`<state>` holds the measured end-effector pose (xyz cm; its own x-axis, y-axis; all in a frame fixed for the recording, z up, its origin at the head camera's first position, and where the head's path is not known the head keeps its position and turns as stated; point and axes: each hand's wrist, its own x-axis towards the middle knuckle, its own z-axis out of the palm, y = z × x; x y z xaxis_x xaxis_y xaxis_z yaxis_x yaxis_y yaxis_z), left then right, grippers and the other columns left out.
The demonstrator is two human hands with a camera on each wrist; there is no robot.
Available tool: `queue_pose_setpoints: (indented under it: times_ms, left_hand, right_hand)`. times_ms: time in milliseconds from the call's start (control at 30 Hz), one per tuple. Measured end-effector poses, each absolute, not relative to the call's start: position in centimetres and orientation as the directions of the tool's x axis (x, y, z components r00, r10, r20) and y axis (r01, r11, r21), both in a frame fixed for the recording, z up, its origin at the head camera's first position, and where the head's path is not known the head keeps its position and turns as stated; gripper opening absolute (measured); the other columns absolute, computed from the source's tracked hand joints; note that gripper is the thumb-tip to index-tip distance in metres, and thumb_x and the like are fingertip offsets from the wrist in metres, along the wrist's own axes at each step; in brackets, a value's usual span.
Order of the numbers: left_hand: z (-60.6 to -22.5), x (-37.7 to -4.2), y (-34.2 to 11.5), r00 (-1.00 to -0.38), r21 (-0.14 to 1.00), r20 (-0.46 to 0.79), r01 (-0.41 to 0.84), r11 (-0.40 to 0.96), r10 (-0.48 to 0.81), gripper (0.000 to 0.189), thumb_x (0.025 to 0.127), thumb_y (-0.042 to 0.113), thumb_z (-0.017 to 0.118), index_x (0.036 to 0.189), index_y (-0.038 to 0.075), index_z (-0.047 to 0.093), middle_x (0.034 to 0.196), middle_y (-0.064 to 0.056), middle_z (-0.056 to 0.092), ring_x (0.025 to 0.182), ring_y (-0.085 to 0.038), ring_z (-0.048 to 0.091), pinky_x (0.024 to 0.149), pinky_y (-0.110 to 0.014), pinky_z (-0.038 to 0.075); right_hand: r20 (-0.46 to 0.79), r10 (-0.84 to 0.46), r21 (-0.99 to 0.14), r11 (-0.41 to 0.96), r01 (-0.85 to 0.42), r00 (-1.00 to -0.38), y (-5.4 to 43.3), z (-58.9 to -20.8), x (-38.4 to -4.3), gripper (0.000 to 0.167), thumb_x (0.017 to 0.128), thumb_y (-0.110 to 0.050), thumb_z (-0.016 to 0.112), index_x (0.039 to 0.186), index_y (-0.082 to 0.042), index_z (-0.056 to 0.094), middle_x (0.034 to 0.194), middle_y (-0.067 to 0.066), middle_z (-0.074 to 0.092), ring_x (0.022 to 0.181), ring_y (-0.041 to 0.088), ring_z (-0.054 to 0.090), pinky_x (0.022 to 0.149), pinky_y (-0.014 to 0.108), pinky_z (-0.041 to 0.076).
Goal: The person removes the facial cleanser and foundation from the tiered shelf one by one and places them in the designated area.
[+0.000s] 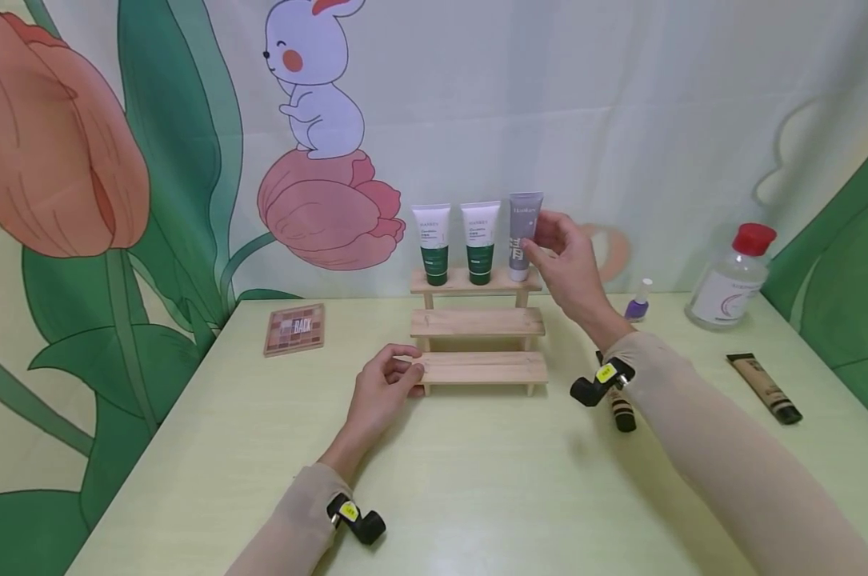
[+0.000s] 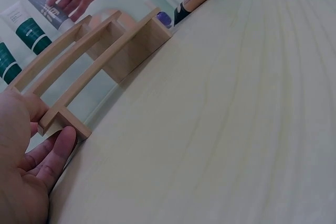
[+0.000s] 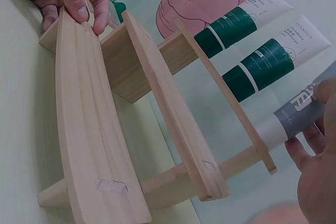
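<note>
A small three-step wooden rack (image 1: pixel 478 322) stands on the table. On its top step, two white-and-green tubes (image 1: pixel 431 244) stand upright on their caps, side by side. To their right is a grey tube (image 1: pixel 525 228), also upright with its white cap at the top step. My right hand (image 1: pixel 565 260) pinches this grey tube between thumb and fingers from the right side. My left hand (image 1: pixel 383 388) grips the left end of the lowest step; in the left wrist view its fingers (image 2: pixel 59 153) reach under the wood.
A makeup palette (image 1: pixel 294 330) lies left of the rack. To the right are a purple nail polish bottle (image 1: pixel 638 304), a clear bottle with a red cap (image 1: pixel 729 280) and a tan tube (image 1: pixel 765 389). Another tan-and-black tube (image 1: pixel 623 412) lies partly behind my right wrist. A printed curtain hangs behind.
</note>
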<state>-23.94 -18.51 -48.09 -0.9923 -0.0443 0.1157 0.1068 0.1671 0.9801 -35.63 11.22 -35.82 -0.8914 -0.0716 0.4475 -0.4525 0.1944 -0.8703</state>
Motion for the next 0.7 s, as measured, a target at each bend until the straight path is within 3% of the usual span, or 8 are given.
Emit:
queue_pose_setpoints:
  times_ms: [433,700]
  left_hand:
    - [-47.9,-23.8,-18.5,-0.992,0.979,0.121,0.114,0.167,-0.036,0.021,0.107,0.009,0.075,0.128,0.012,0.074,0.103,-0.014,0.074,0.088,-0.021,0.075,0.08,-0.032,0.071]
    - [-48.1,-23.7,-18.6,-0.992,0.979,0.123,0.116,0.166,-0.032,0.021,0.107,0.009,0.075,0.128,0.011,0.074,0.102,-0.014,0.074,0.088,-0.022,0.076,0.082,-0.034,0.071]
  right_hand:
    - [0.44,-0.049,-0.869,0.229,-0.439,-0.897,11.2,-35.5,-35.1,0.045,0.112,-0.011,0.07,0.154,-0.006,0.057,0.144,0.017,0.067,0.129,0.028,0.065,0.122,0.05,0.052]
    - [0.468,-0.03,-0.859,0.22,-0.463,-0.883,12.4,-34.8,-33.9,0.044,0.113,-0.014,0.069,0.154,-0.006,0.057,0.143,0.015,0.067,0.126,0.022,0.065,0.119,0.039,0.055]
